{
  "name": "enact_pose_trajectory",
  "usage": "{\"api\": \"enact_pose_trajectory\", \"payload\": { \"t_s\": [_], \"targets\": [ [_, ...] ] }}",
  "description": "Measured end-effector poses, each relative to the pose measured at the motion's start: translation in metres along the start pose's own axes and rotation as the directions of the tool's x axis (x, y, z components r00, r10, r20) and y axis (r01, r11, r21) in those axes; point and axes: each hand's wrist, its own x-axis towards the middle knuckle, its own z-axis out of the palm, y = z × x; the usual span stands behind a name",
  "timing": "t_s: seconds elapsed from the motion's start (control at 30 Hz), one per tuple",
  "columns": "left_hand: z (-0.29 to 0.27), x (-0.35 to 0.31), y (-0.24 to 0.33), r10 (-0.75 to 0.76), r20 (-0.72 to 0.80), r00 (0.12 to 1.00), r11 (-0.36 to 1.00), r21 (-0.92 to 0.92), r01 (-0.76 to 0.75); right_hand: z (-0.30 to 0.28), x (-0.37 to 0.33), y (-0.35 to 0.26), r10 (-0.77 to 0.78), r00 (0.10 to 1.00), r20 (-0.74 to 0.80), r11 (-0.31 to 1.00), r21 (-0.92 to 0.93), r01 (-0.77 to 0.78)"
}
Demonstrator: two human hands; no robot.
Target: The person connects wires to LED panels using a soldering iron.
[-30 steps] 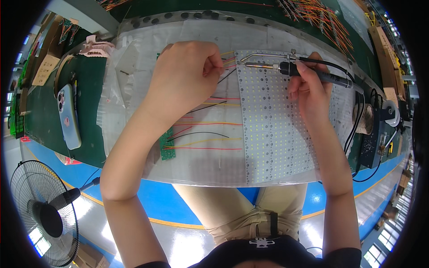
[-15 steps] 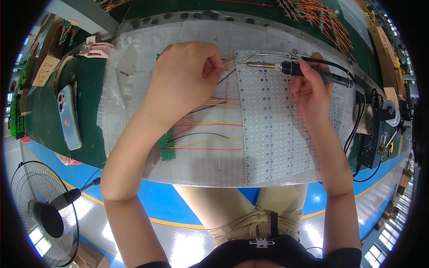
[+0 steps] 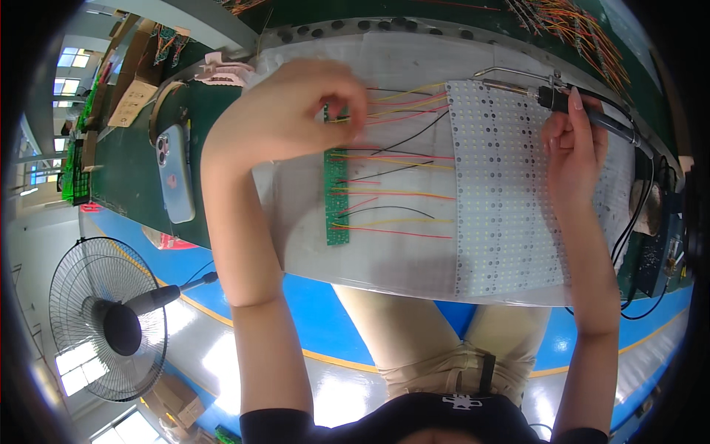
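Observation:
My right hand [image 3: 580, 140] grips a soldering iron [image 3: 551, 98] with a thin metal tube along its tip. The tip points left over the far edge of a white LED panel [image 3: 503, 192] dotted with small yellowish chips. My left hand [image 3: 288, 111] hovers over the far end of a narrow green circuit board [image 3: 336, 200], thumb and forefinger curled together. Whatever they pinch, if anything, is blurred. Red, yellow and black wires [image 3: 399, 194] run from the board toward the panel's left edge; some stop short of it.
Translucent sheeting [image 3: 296, 214] covers the work surface. A phone [image 3: 176, 177] lies on the green table at left, near a pink cloth [image 3: 224, 69]. Wire bundles [image 3: 584, 37] lie at the far right. A standing fan [image 3: 122, 325] is at lower left; black cables [image 3: 636, 214] hang at right.
The whole view has shifted. My left hand has drawn left, away from the panel, baring more of the board and wires. The iron's tip has moved right from the panel's left edge.

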Motion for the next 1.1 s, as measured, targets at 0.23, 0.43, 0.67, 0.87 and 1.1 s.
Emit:
{"api": "enact_pose_trajectory", "payload": {
  "t_s": [0.23,0.43,0.67,0.87,1.1],
  "targets": [
    [-0.001,-0.009,0.007,-0.151,0.326,0.933,0.986,-0.017,0.165,-0.001,0.0,-0.001,0.021,1.0,0.006,1.0,-0.011,-0.021],
    [0.013,-0.008,0.003,-0.029,0.246,0.969,0.999,0.02,0.025,-0.002,0.002,0.0,0.016,0.999,0.043,1.0,0.025,-0.017],
    [0.021,0.002,0.008,0.025,0.233,0.972,0.999,0.026,-0.031,-0.002,0.003,0.002,0.027,1.0,-0.002,1.0,0.011,-0.027],
    [0.043,0.014,0.014,0.176,0.117,0.977,0.984,-0.06,-0.17,0.0,0.001,0.0,0.057,0.998,-0.006,0.998,0.003,-0.057],
    [0.057,0.023,0.032,0.072,0.014,0.997,0.985,-0.157,-0.069,0.0,0.002,-0.002,0.112,0.993,0.03,0.993,-0.029,-0.111]
  ]
}}
